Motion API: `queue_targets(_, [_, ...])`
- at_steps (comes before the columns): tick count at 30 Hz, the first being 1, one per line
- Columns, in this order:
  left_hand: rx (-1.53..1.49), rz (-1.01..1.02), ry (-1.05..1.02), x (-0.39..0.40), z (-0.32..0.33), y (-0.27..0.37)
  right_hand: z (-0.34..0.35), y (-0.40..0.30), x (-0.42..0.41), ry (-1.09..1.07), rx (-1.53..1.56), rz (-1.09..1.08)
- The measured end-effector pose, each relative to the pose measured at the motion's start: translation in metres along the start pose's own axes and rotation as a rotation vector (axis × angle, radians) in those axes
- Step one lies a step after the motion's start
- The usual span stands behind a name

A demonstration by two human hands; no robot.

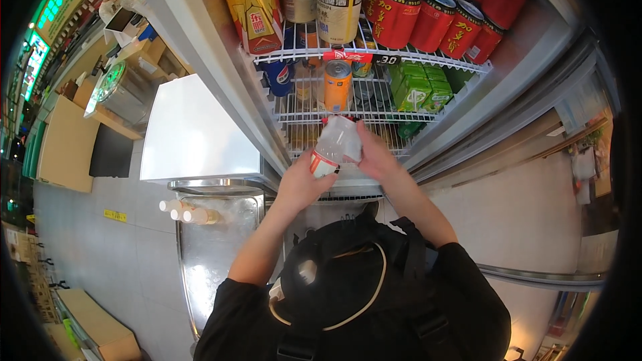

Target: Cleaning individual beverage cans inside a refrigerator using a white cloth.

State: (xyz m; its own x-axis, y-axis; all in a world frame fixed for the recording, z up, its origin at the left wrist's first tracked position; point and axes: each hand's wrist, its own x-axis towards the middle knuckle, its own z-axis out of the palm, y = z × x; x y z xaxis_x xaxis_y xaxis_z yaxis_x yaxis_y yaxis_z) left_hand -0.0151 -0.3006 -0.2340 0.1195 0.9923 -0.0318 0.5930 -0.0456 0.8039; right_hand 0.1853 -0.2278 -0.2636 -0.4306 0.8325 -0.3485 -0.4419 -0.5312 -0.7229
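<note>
My left hand (304, 180) grips a clear plastic bottle (323, 161) with a red and white label, in front of an open drinks fridge. My right hand (375, 154) touches a translucent whitish plastic piece (341, 133) at the bottle's upper side; whether it is a part of the bottle or a separate thing, I cannot tell. Just beyond, an orange can (337, 85) stands on a white wire shelf (301, 117). Red cans (396, 15), a yellow-labelled bottle (253, 10) and a tall beer can (341, 2) stand on the shelf above. Green cartons (419, 87) sit at the right.
On my left, several white-capped bottles (200, 215) lie or stand on a metal cart (220, 255) beside a white cabinet (200, 130). The fridge's open door (526, 135) is at the right. A person (111, 7) is far off at a counter, upper left.
</note>
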Motion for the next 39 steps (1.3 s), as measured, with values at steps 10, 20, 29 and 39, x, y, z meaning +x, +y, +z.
queue_targets(10, [-0.012,0.065,0.263,0.030,0.049,0.007,0.016,0.045,-0.004,0.359,-1.015,-0.890])
queue_targets(20, [-0.281,0.145,0.144,0.047,0.024,-0.016,-0.019,0.004,0.000,-0.202,0.192,0.046])
queue_targets(29, [-1.057,-0.250,-0.108,0.061,0.023,-0.016,0.005,0.023,-0.022,-0.266,0.050,0.234])
queue_targets(39, [-1.329,-0.112,0.499,0.050,0.022,0.007,0.036,0.032,-0.034,-0.038,-1.105,-0.856])
